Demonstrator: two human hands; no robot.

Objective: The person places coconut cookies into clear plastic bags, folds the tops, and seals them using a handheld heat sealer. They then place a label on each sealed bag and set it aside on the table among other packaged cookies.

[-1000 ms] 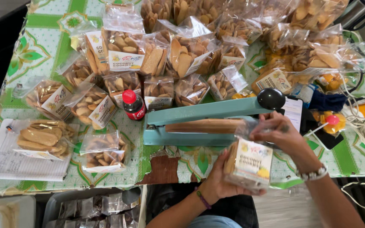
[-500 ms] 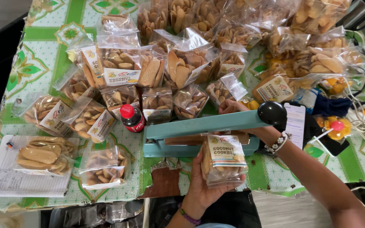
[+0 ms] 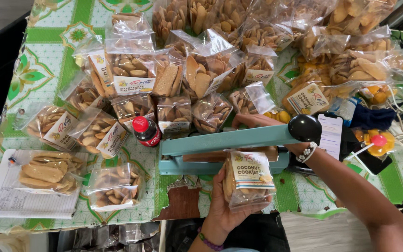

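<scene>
Having slid closer, the cookie bag, gripped in the left hand, is sitting under the sealer's arm the right hand is clasping, risking a crooked seal if tilted.

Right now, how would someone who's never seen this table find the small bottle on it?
Start at the teal heat sealer lying across the green patterned tablecloth. Just off its hinged end, toward the cookie bags, stands a small dark bottle. Its round red cap is the only one among clear packets.
</scene>
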